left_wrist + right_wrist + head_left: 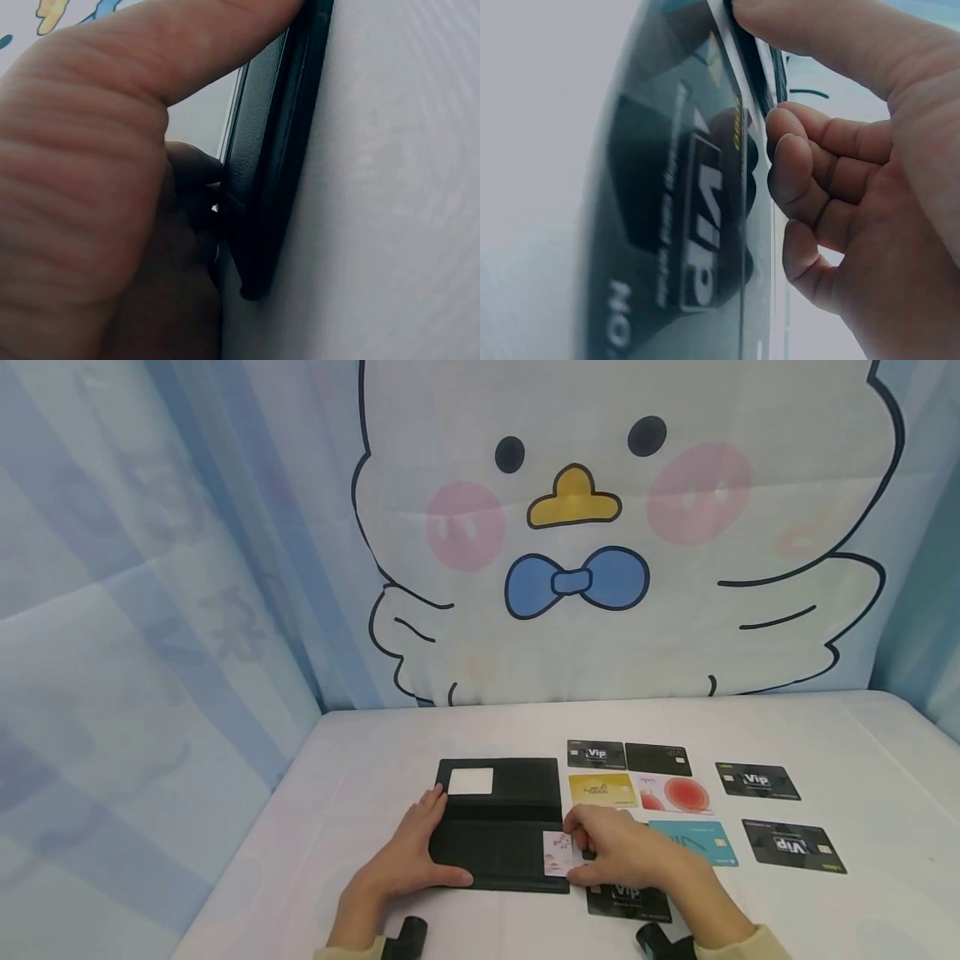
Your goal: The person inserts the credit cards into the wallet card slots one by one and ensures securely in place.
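A black card wallet (495, 852) lies unfolded on the table, a white window (471, 781) in its upper panel. My left hand (405, 843) rests at its left side, fingers along the edge and thumb on the lower panel's front corner. The wallet's edge (262, 157) shows close up beneath that thumb in the left wrist view. At the lower panel's right edge, my right hand (622, 852) pinches a pale card with a pink floral print (557, 854). The card's right end is hidden by the fingers. Beneath this hand lies a black VIP card (628, 906), large in the right wrist view.
Right of the wallet lie a gold card (602, 790), a white-and-red card (678, 794), a teal card (701, 842) and several black cards, including one at the far right (793, 846). A printed cloth (570, 660) hangs behind the white table (300, 827).
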`<state>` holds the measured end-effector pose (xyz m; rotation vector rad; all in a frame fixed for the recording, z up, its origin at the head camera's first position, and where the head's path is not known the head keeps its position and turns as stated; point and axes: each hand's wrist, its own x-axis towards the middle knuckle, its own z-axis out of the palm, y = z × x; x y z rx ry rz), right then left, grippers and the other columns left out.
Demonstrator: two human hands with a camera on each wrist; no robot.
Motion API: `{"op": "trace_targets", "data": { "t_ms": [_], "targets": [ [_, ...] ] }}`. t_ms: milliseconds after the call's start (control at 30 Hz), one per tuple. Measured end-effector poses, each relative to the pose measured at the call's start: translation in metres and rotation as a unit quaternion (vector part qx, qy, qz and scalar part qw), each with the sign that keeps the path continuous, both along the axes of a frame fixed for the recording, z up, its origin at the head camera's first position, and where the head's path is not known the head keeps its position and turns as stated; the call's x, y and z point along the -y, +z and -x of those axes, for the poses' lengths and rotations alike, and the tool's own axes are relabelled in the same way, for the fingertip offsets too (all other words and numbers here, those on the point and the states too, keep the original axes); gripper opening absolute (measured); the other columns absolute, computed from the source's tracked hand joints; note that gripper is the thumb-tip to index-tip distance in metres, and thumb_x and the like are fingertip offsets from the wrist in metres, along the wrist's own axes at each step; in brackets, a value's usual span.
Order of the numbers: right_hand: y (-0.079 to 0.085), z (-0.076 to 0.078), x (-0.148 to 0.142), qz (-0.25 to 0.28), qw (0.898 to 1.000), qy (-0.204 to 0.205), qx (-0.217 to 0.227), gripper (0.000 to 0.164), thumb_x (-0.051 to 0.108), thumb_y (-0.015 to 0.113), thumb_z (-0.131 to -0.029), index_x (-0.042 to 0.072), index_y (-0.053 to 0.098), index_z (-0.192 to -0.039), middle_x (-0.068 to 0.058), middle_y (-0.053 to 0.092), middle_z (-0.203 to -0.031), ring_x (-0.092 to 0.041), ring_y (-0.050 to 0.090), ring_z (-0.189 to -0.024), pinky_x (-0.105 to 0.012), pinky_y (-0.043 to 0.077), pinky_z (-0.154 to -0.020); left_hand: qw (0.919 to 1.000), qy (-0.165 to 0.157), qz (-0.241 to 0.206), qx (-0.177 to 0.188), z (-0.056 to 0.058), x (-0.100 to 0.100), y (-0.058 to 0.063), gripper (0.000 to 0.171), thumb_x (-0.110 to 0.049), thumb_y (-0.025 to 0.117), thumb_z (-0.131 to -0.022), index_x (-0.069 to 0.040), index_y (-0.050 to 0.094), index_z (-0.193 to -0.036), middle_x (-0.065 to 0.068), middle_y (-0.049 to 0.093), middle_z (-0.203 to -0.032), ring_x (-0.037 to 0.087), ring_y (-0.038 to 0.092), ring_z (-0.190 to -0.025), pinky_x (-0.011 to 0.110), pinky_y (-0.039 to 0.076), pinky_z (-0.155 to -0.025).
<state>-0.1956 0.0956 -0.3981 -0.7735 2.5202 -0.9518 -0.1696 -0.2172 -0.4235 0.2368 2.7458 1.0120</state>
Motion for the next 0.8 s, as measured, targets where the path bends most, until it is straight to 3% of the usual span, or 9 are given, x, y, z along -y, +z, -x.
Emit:
{"op": "trace_targets", "data": {
  "t_ms": [500,800],
  "targets": [
    [-0.0029,-0.0006,0.0073,0.025,1.000,0.016,0.007,0.044,0.022,0.086,-0.082,0.005,0.061,-0.114,0.002,0.054,-0.083,-0.017,0.054,-0.079,-0.025,0.047,-0.066,1.0000,0.005,0.004,0.003,-0.0010,-0.0002,0.0016,0.121,-0.049,0.090,-0.069,0.001,0.025,-0.158,0.017,0.014,-0.167,0.036,0.008,-0.153,0.056,0.010,-0.121],
    [-0.0020,-0.0003,0.0094,0.022,1.000,0.002,0.015,0.046,0.019,0.088,-0.080,0.004,0.061,-0.115,0.000,0.054,-0.082,-0.018,0.053,-0.078,-0.026,0.046,-0.065,1.0000,0.007,0.000,0.002,-0.0004,0.0004,0.0000,0.122,-0.050,0.090,-0.068,0.001,0.025,-0.159,0.017,0.014,-0.167,0.037,0.008,-0.153,0.057,0.011,-0.121]
  ]
}}
